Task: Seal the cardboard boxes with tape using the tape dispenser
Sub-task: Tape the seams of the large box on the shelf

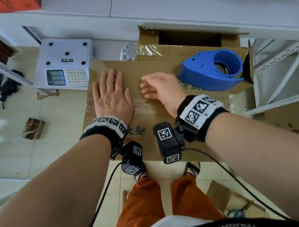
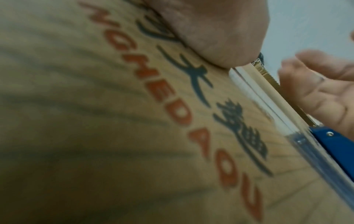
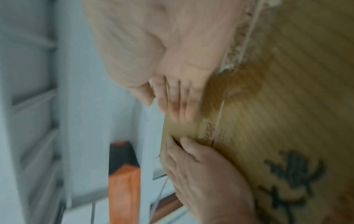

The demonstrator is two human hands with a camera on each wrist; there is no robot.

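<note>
A closed brown cardboard box (image 1: 157,65) with blue and red print stands in front of me. My left hand (image 1: 111,95) lies flat on its top, fingers straight, left of the middle seam. My right hand (image 1: 153,88) is beside it over the seam, fingers straight and loose, holding nothing; it is blurred in the right wrist view (image 3: 172,94). The blue tape dispenser (image 1: 213,69) rests on the box top at the right, clear of both hands. A strip of clear tape (image 2: 268,98) runs along the seam in the left wrist view, with the dispenser's blue edge (image 2: 335,145) beyond it.
A white weighing scale (image 1: 64,67) sits on the floor left of the box. Behind the box stands another box with open flaps (image 1: 188,38) and a small white fan (image 1: 128,51). White metal shelving (image 1: 281,70) is at the right. Flattened cardboard (image 1: 296,123) lies at the right.
</note>
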